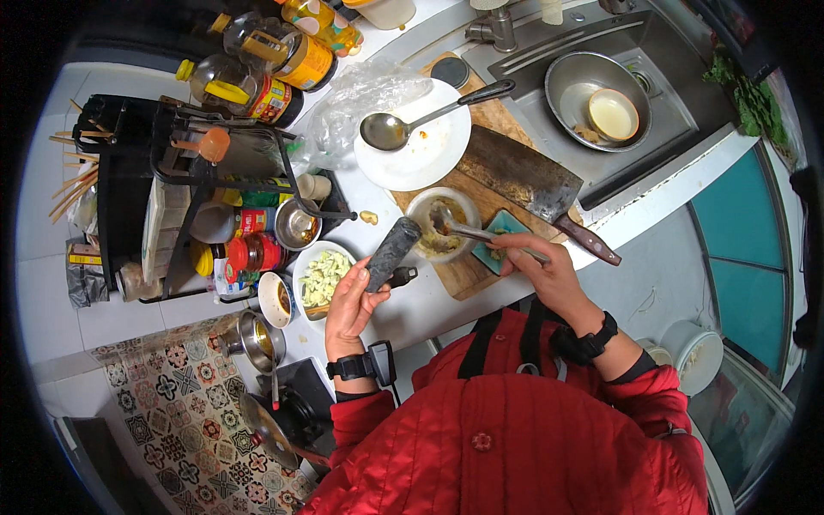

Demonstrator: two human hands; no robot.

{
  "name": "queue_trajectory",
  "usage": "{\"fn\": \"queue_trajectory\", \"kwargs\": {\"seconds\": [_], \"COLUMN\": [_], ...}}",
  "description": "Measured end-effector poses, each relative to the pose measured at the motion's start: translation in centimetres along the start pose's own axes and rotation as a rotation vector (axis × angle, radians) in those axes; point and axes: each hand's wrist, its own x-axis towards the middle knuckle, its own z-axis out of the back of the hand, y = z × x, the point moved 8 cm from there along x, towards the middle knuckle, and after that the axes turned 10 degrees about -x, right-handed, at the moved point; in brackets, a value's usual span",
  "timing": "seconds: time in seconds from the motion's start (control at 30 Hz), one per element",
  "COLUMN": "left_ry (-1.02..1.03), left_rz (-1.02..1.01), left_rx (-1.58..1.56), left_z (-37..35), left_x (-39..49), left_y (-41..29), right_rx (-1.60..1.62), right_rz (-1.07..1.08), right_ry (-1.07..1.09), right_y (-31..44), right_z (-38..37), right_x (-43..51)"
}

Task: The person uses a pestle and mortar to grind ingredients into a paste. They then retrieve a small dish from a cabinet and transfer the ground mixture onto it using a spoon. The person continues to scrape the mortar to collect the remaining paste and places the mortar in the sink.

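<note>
My left hand (356,293) grips a dark stone pestle (394,251), its upper end tilted towards a pale mortar bowl (432,205). In my right hand (539,264) is the handle of a metal spoon (473,233); its bowl rests inside the mortar, among yellowish mash. Partly under the spoon and my right fingers sits a small teal square dish (503,225) with some mash in it. Both the mortar and the dish stand at the near part of a wooden cutting board (460,283). A white bowl of chopped pale-green pieces (324,277) is beside my left hand.
A cleaver (521,174) lies across the board, handle over the counter edge. Behind the mortar, a ladle (386,132) rests on a white plate (425,166). Left stands a black rack (222,174) with jars; right, a sink (676,96) holds a metal basin (560,96). A wok (264,425) is lower left.
</note>
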Motion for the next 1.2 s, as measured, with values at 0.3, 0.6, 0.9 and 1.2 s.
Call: {"fn": "queue_trajectory", "kwargs": {"seconds": [0.3, 0.6, 0.9, 1.2], "left_ry": [0.000, -0.082, -0.074, -0.077], "left_rz": [0.022, 0.039, 0.056, 0.037], "left_rx": [0.022, 0.044, -0.109, 0.017], "left_z": [-0.6, -0.7, -1.1, -0.9], "left_x": [-0.1, 0.0, 0.1, -0.1], "left_y": [-0.4, -0.3, 0.1, 0.1], "right_rx": [-0.047, -0.024, 0.071, 0.171], "right_rz": [-0.087, 0.034, -0.051, -0.053], "right_ry": [0.040, 0.024, -0.045, -0.006], "right_y": [-0.7, -0.2, -1.0, -1.2], "right_z": [-0.5, -0.7, 0.3, -0.8], "right_x": [-0.5, -0.4, 0.2, 0.2]}}
